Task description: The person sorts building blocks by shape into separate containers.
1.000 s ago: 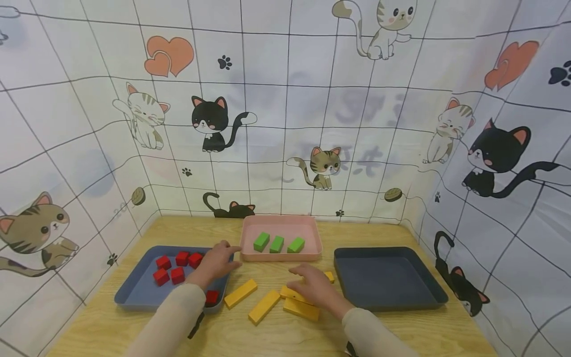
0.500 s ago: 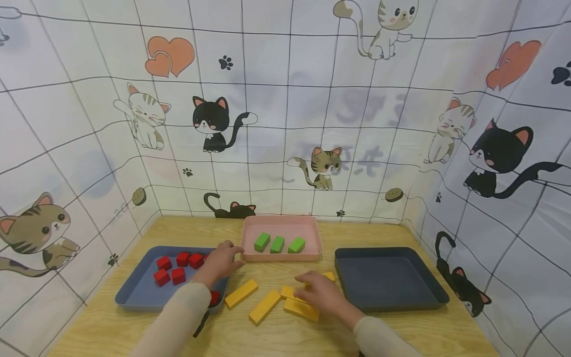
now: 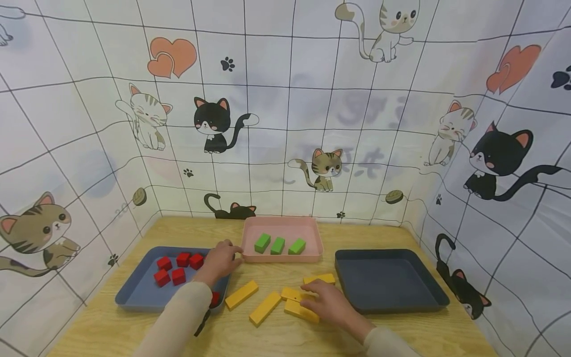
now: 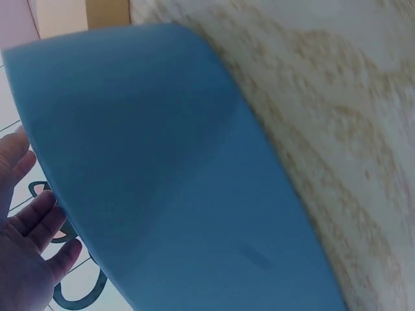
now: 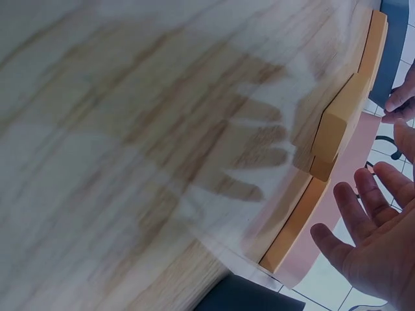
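In the head view my left hand [image 3: 220, 260] hovers over the right edge of the blue tray [image 3: 140, 290], fingertips close to the pink tray's left side. Its fingers are loosely spread beyond the tray's edge in the left wrist view, holding nothing. Several red cubes [image 3: 178, 276] lie in the blue tray, one partly behind the left forearm. My right hand [image 3: 330, 303] is above the yellow blocks, fingers relaxed and apart, and overlaps the ends of two blocks. One yellow block [image 3: 319, 279] lies just beyond it; another [image 3: 265, 308] lies to its left. The right wrist view shows the right palm [image 5: 382, 259] bare.
A pink tray [image 3: 283, 226] with three green blocks [image 3: 277, 246] stands at the back middle. To the right is a dark grey tray [image 3: 390, 280] with nothing in it. Cloth with printed cats [image 3: 327, 163] rises behind and at both sides of the wooden table [image 3: 267, 342].
My right hand has drifted right and toward me, uncovering more of the yellow block beyond it. My left hand has stayed nearly in place.
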The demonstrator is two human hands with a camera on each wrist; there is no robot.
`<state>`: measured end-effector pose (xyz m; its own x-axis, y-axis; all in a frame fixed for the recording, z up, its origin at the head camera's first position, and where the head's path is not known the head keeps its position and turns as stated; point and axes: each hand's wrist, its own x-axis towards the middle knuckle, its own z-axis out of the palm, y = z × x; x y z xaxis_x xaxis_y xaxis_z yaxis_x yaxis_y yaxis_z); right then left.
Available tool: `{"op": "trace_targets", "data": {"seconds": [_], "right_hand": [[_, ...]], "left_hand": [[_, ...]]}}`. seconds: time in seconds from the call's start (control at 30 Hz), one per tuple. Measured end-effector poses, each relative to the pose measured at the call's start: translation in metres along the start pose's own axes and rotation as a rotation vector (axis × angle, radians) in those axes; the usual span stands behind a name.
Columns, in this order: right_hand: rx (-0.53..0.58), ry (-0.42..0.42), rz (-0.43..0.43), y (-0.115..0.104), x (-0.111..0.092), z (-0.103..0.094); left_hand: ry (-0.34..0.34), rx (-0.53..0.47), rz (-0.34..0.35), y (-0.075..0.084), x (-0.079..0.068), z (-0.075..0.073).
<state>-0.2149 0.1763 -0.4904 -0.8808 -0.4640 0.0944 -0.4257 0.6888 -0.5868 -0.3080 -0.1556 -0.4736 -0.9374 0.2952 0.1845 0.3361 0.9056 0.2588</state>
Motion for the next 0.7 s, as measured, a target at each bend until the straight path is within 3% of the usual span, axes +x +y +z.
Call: {"op": "trace_targets", "data": {"seconds": [0.2,0.5,0.7], "right_hand": [[-0.007,-0.006,-0.029,0.000,-0.005,-0.002],[-0.076,0.005,-0.015,0.000,-0.018,-0.001],[-0.075,0.016,-0.019,0.001,-0.024,-0.001]], "left_hand": [[-0.036,-0.019,-0.002,-0.003,0.001,-0.003],[-0.164,-0.010,0.017,-0.013,0.005,-0.008],[-0.185,-0.009,0.033,-0.016,0.005,-0.009]]}}
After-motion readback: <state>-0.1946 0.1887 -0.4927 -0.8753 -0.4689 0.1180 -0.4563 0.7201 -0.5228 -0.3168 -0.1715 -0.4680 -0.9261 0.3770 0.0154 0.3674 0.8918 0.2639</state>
